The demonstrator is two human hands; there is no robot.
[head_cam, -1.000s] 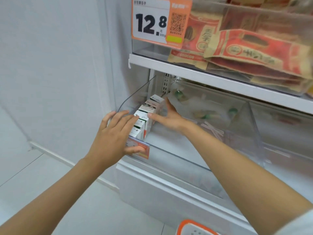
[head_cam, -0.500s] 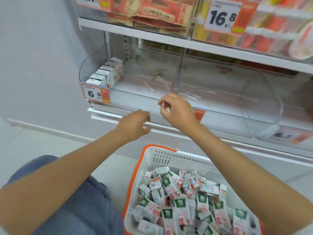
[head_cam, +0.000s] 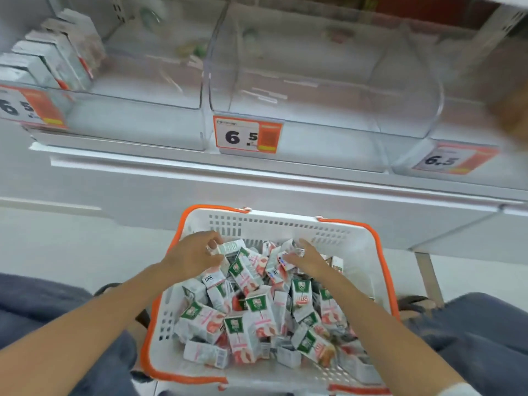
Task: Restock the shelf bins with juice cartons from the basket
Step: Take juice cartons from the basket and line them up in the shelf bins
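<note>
A white basket with an orange rim (head_cam: 380, 241) sits on the floor between my knees, heaped with several small white, green and pink juice cartons (head_cam: 257, 318). My left hand (head_cam: 193, 254) is at the far left of the heap, its fingers curled round one carton (head_cam: 227, 248). At the far middle of the heap, the fingers of my right hand (head_cam: 307, 257) curl onto another carton (head_cam: 281, 262). Above, the clear left shelf bin (head_cam: 143, 90) holds a row of cartons (head_cam: 48, 61) along its left side.
The clear middle bin (head_cam: 328, 90) stands beside the left one, and a third bin (head_cam: 471, 132) is at the right. Orange price tags reading 6.5 (head_cam: 247, 137) hang on the bin fronts. A white shelf ledge (head_cam: 257, 178) juts out above the basket.
Both hands left the shelf bin, came down past the shelf front and reached into the basket, where each now has fingers round a carton. The view tilted down to the basket.
</note>
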